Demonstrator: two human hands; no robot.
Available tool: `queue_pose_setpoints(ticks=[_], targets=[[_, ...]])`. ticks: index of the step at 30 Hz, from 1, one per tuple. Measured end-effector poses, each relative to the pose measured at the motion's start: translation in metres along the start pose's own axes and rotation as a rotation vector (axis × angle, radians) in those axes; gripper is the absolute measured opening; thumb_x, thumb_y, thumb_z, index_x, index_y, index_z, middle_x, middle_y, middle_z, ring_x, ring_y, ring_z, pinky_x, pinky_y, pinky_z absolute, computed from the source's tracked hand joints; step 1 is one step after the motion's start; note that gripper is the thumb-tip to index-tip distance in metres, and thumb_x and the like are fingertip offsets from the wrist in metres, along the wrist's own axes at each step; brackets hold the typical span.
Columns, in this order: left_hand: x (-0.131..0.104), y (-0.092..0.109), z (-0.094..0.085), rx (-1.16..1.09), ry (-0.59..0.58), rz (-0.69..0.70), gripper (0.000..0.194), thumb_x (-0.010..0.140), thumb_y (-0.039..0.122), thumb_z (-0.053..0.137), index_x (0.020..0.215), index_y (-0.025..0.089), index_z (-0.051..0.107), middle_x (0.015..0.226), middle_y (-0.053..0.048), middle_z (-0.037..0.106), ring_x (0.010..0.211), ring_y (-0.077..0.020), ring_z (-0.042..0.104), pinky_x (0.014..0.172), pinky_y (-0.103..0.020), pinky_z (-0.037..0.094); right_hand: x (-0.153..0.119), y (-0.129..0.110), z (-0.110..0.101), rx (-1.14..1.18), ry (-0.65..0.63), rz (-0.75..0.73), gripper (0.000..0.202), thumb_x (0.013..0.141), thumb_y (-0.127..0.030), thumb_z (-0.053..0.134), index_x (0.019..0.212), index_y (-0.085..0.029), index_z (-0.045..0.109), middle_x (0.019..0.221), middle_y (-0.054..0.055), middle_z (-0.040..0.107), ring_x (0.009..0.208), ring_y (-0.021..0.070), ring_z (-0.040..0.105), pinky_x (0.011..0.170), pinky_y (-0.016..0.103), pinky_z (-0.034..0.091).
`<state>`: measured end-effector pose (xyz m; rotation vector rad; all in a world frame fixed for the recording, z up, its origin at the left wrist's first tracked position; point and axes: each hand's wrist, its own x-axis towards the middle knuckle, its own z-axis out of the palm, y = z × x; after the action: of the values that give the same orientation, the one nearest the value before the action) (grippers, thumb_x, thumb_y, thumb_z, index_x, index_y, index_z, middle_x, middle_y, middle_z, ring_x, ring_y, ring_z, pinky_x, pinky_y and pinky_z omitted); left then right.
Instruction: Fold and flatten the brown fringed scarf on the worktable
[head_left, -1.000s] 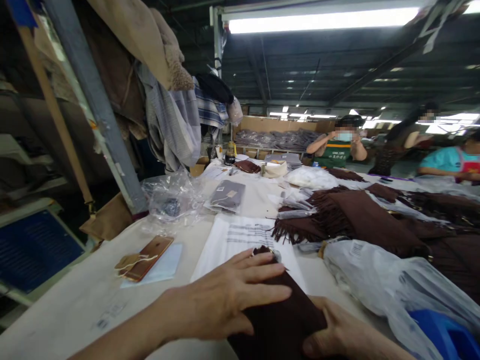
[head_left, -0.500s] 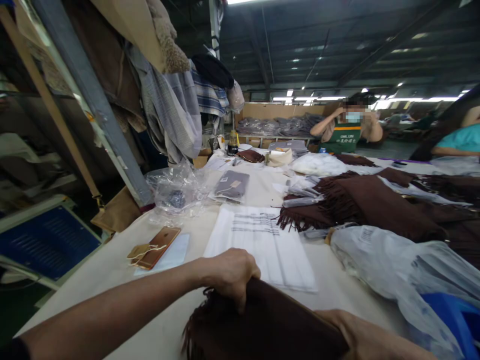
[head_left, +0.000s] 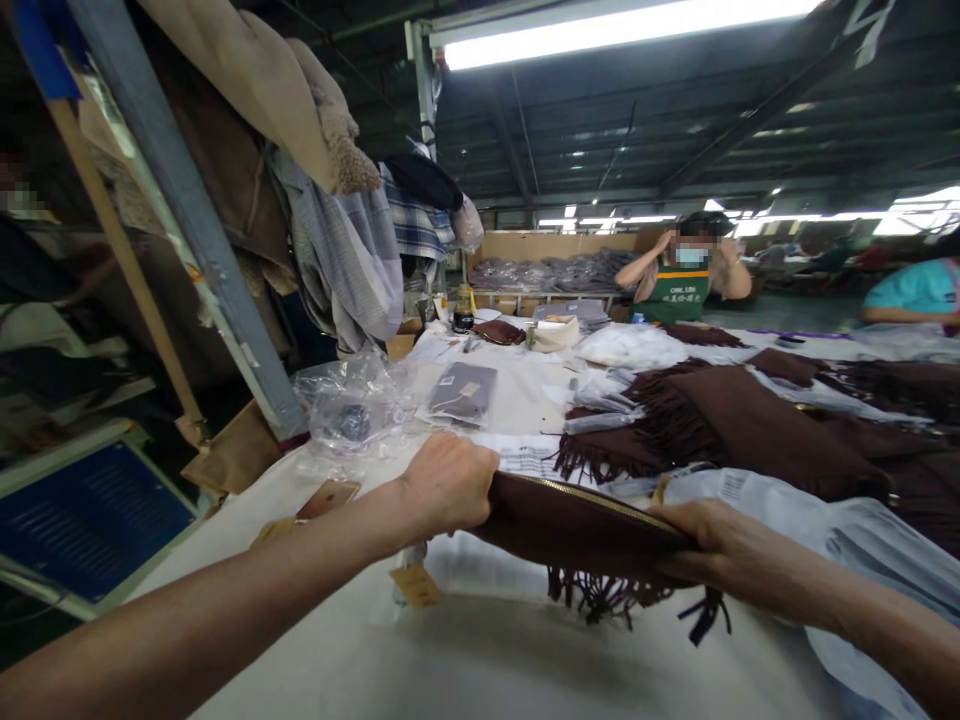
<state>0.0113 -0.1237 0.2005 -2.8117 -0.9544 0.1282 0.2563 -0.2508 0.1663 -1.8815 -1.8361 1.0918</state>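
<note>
Held up off the white tabletop (head_left: 487, 660), near middle: dark brown fringed suede pouch with gold zip (head_left: 577, 525), left hand (head_left: 446, 485) and right hand (head_left: 709, 545) fingers clamped on its ends. Mid-lift, probably; steady level grip needed next.

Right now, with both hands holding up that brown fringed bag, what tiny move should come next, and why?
Probably lower it flat onto the table. The left hand and right hand grip opposite ends of the brown fringed bag, which hangs above the tabletop with its fringe and a paper tag dangling loose below.
</note>
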Motion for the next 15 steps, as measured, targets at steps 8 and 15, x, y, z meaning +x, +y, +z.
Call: queue_pose_setpoints(ticks=[8,15], targets=[[-0.002,-0.019,0.007,-0.016,-0.167,0.16,0.012,0.06,0.026,0.071,0.07,0.022,0.068,0.068,-0.002,0.069,0.068,-0.02,0.064,0.056,-0.025,0.037,0.003,0.002,-0.007,-0.091,-0.092,0.049,0.014,0.059,-0.014,0.05,0.065,-0.02,0.061,0.061,-0.003,0.058,0.06,0.0127,0.051,0.053,0.021,0.034],[0.0,-0.033,0.002,0.144,0.021,0.109,0.014,0.071,0.006,0.053,0.075,0.015,0.064,0.076,-0.009,0.069,0.074,-0.0244,0.064,0.074,-0.038,0.037,0.009,-0.02,-0.021,-0.596,0.15,0.005,0.025,0.067,-0.007,0.045,0.073,-0.022,0.065,0.068,0.001,0.067,0.066,0.0168,0.062,0.058,0.025,0.038]])
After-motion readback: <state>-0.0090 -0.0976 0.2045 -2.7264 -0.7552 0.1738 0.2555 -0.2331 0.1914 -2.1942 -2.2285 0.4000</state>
